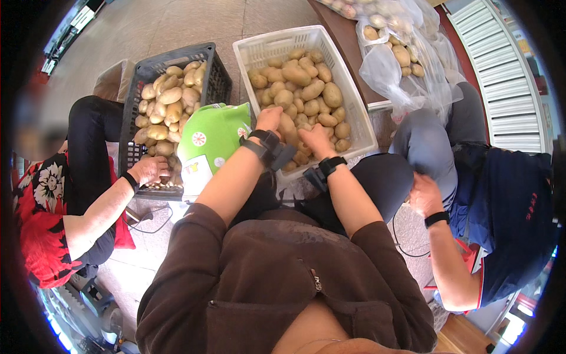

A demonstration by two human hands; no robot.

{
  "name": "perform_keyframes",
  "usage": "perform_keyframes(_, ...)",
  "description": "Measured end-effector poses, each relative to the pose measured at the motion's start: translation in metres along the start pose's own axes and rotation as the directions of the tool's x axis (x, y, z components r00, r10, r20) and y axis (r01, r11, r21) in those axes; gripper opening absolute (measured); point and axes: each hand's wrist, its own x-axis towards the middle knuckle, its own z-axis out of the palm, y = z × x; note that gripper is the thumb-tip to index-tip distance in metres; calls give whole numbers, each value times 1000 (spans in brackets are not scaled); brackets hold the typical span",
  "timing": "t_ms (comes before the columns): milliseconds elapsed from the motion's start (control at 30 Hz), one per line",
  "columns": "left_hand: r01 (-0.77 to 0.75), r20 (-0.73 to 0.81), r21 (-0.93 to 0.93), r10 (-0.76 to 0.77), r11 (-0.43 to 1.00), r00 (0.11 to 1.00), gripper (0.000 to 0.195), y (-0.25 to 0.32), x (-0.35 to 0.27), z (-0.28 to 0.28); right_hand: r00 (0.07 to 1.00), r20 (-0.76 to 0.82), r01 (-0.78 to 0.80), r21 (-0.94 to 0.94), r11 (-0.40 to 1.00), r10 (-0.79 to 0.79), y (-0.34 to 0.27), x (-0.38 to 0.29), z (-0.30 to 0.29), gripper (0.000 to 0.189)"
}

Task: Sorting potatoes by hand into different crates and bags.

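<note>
A white plastic crate point(306, 33) full of potatoes point(295, 75) stands before me. My left hand point(269, 119) is at its near left side, gripping a long potato point(288, 130). Over the same crate, my right hand point(317, 139) has its bent fingers down among the potatoes, close to that long one. Its fingertips are partly hidden, so I cannot tell whether it holds one. Both wrists wear black straps with dark devices. A green printed cloth point(216, 132) lies left of my left forearm, against a black plastic crate point(132, 106) of potatoes.
At left, a person's hand point(150, 170) reaches into the black crate. Another person's hand point(426, 192) is by their knee at right. Clear plastic bags point(409, 57) holding potatoes rest on a brown surface point(342, 35). A dark cable point(152, 228) runs along the tiled floor.
</note>
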Motion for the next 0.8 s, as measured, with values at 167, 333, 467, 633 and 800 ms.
perform_keyframes(167,38,37,-172,-32,984,999,22,11,-20,11,995,-36,72,-402,913,-94,-1,-40,16,38)
perform_keyframes(333,132,219,-216,-84,967,972,18,33,-48,25,915,116,399,-423,814,-387,-10,-55,21,34)
perform_keyframes(467,170,380,-256,-63,952,923,18,62,-103,46,781,270,621,-436,652,-563,-3,-48,26,29)
perform_keyframes(633,-47,519,-290,198,956,832,24,123,-161,39,810,196,582,-387,715,-553,-6,-49,31,28)
perform_keyframes(800,-411,325,-342,516,845,793,26,197,-143,-67,874,206,476,-547,689,-440,-21,-60,28,29)
